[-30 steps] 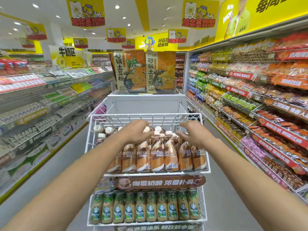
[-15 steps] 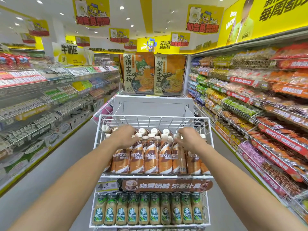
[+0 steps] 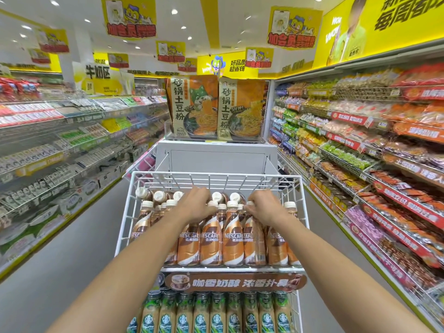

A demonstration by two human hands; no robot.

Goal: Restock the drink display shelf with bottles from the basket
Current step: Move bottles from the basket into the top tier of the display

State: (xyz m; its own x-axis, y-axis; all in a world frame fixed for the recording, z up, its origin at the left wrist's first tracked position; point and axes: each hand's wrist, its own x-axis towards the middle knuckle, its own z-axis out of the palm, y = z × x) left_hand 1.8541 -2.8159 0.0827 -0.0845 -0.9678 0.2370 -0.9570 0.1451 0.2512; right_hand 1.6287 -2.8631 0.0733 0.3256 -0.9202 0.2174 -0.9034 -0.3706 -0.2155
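Note:
A white wire display shelf (image 3: 303,207) stands in front of me, its top tier packed with brown Nescafe coffee bottles (image 3: 211,239) with white caps. My left hand (image 3: 195,203) rests fingers-down on the bottle tops left of centre, curled over a cap. My right hand (image 3: 264,207) sits on the bottle tops right of centre, fingers pinching a cap. The tier below holds a row of green-capped Starbucks bottles (image 3: 217,313). No basket is in view.
A brown price banner (image 3: 235,282) runs under the top tier. Behind the rack a grey stand (image 3: 216,157) carries two large orange noodle bags (image 3: 216,108). Stocked shelves line the left aisle (image 3: 72,145) and the right aisle (image 3: 372,150), with grey floor on both sides.
Both hands have drawn slightly toward the front rows of bottle caps and closer together. The camera has tilted up a little, so the rack sits lower in view.

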